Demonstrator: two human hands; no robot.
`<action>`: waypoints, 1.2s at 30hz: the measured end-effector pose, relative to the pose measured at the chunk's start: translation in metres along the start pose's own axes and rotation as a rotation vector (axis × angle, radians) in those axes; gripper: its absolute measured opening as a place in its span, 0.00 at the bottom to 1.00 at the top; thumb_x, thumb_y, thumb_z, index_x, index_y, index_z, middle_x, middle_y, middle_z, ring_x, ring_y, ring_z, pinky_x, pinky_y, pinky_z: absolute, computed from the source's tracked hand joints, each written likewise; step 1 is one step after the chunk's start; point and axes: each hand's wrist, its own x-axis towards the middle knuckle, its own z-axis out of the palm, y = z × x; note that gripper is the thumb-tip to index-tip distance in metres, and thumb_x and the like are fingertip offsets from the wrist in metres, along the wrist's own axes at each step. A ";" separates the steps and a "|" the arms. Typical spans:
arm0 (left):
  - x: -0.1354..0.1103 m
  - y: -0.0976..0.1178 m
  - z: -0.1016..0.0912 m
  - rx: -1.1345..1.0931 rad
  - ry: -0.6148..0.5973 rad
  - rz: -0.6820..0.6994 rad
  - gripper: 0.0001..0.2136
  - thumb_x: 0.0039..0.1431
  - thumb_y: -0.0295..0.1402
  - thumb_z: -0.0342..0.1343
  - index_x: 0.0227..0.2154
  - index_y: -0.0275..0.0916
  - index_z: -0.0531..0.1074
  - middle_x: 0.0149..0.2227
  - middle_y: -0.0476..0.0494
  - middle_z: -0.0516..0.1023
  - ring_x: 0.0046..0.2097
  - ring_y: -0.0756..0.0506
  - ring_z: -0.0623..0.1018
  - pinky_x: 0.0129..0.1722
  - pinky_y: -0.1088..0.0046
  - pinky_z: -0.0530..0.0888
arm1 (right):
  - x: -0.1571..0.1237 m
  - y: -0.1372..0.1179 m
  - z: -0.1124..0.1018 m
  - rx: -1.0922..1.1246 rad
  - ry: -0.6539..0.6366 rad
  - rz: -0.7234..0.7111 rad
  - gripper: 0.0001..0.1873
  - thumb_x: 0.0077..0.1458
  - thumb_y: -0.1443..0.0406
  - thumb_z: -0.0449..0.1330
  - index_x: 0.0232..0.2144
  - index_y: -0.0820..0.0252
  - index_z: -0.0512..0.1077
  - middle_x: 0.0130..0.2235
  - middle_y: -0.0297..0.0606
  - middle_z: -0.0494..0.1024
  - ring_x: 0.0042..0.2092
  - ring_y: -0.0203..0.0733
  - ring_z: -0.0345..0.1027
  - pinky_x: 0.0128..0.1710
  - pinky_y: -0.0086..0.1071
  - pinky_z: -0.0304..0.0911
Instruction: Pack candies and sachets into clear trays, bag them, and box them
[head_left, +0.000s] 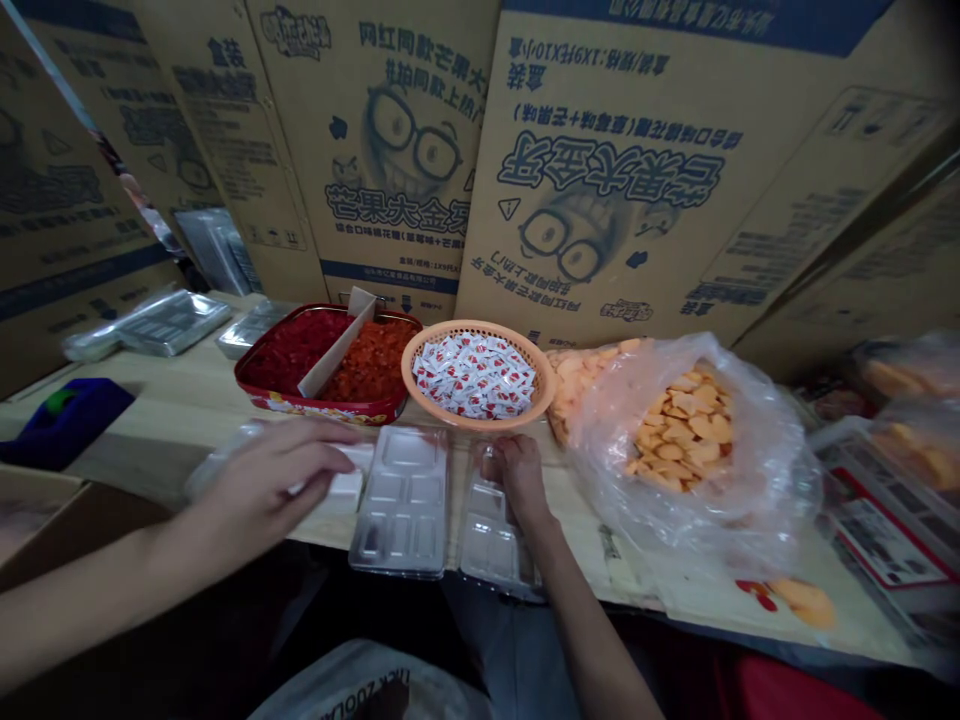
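Observation:
My left hand is to the left of two clear plastic trays, its fingers curled together and a little blurred. Beside its fingertips is a small white block; whether the hand grips anything is hard to see. The left compartment tray lies flat between my hands. Over the far end of the right compartment tray, my right hand points its bunched fingers down into a compartment. Whatever they pinch is hidden.
Behind the trays stand a divided red tin of red and orange pieces and an orange basket of small white packets. A plastic bag of orange pieces lies right. A blue tape dispenser sits left. Cardboard boxes wall the back.

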 end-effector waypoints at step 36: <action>-0.033 0.091 0.221 0.128 -0.464 0.261 0.16 0.60 0.32 0.46 0.48 0.31 0.68 0.52 0.24 0.68 0.54 0.37 0.69 0.54 0.58 0.60 | -0.002 -0.013 -0.011 -0.135 -0.092 -0.012 0.08 0.54 0.67 0.55 0.35 0.62 0.74 0.35 0.43 0.72 0.41 0.45 0.60 0.41 0.35 0.55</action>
